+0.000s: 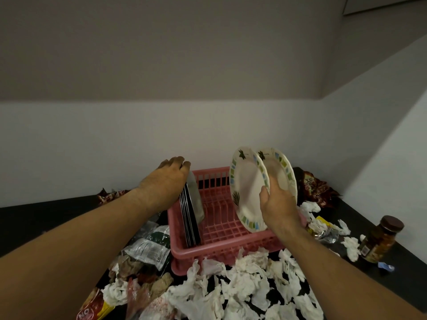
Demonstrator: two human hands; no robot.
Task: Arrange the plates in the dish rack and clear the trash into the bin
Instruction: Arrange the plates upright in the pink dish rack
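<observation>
Nearest, at the bottom middle of the frame, a heap of crumpled tissues point(242, 280) covers the dark table point(46, 215), too many to count. Several wrappers point(147, 248) lie at lower left.

Just past them sits one pink dish rack point(208, 250). On its left side a row of steel plates point(191, 215) stands on edge, edges running near to far and faces turned to the right of the frame. About six edges show, though the exact count is unclear.

The left hand point(166, 181) lies over their top rims, fingers curled over the far edge. The right hand point(277, 204) pinches two patterned plates point(247, 181) above the rack's right side. They are upright and slightly tilted, hollow faces turned left.

One brown-lidded jar point(381, 239) stands at right.
</observation>
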